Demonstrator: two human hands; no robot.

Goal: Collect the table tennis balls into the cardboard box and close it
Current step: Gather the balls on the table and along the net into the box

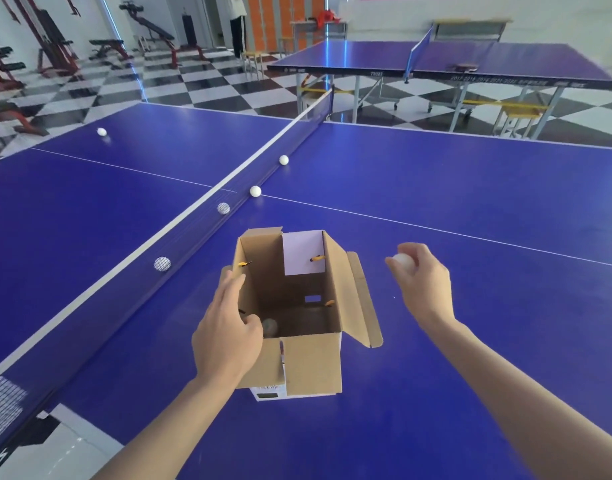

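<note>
While the blue table (470,341) carries the open cardboard box (311,368) upright, the left grip (224,330) clasps its left wall, thumb inside; right of the box, the right grip (422,282) curls round a white ball (403,261); a second ball (269,327) lies inside it.

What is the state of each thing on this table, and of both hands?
cardboard box: upright, flaps open.
boxed ball: lies on the box's bottom.
left hand: grips the box's left wall.
right hand: holds a ball.
held ball: in the right hand's fingers, outside the box.
loose balls: five, resting on the table.
</note>
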